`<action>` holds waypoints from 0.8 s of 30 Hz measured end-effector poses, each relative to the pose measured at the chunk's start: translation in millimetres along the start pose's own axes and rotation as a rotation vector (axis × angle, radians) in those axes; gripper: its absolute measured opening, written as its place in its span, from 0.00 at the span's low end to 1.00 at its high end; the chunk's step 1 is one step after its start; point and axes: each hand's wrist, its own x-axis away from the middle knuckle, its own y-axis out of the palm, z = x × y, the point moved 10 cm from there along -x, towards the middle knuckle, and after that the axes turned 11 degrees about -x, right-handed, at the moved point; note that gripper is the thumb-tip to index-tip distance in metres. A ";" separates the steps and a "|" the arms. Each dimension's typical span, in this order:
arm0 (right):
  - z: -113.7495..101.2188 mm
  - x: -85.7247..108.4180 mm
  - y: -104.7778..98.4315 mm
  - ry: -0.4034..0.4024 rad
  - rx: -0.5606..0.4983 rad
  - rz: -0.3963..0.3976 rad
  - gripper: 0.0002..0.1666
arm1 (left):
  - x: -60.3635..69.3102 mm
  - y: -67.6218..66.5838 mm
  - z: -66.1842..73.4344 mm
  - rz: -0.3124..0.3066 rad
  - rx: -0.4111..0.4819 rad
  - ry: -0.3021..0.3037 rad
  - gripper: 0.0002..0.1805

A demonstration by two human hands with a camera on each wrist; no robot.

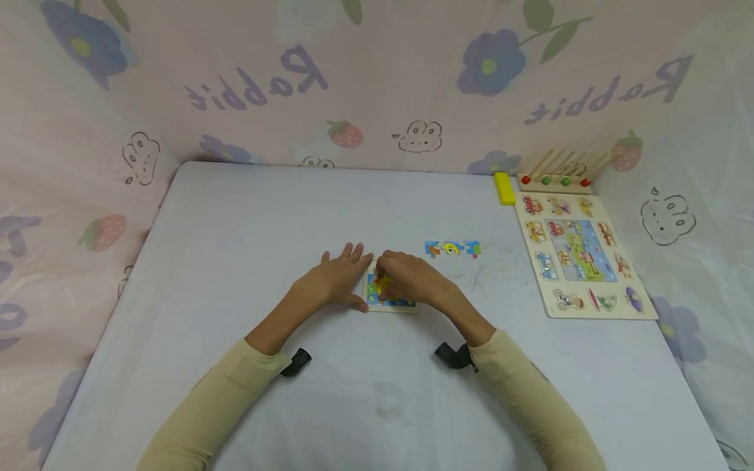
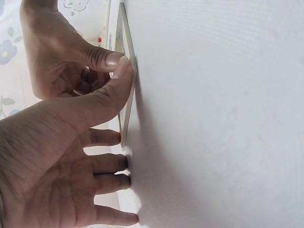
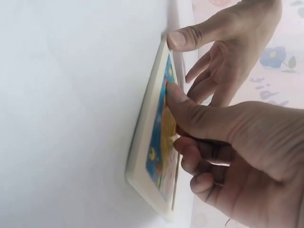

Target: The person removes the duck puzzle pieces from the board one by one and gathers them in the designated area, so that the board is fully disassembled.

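Observation:
A small wooden puzzle board with a blue and yellow picture lies flat on the white table. My left hand spans its left side with fingers spread and straight. The left thumb touches the near corner, and another fingertip rests at the far corner. Above the picture, my right hand has curled fingers and its thumb down on the surface. Thumb and index appear to pinch a yellowish puzzle piece, largely hidden by the fingers. Loose puzzle pieces lie in a row beyond the right hand.
To the right lies a large picture board with vehicle shapes. Behind it stands a wooden peg rack with red and green beads, beside a yellow block. A printed curtain rises along the table's far edge.

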 end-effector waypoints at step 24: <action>9.1 -5.1 -1.4 -0.029 -0.283 -0.026 0.12 | -2.8 0.3 -1.4 -0.008 -0.016 0.007 0.61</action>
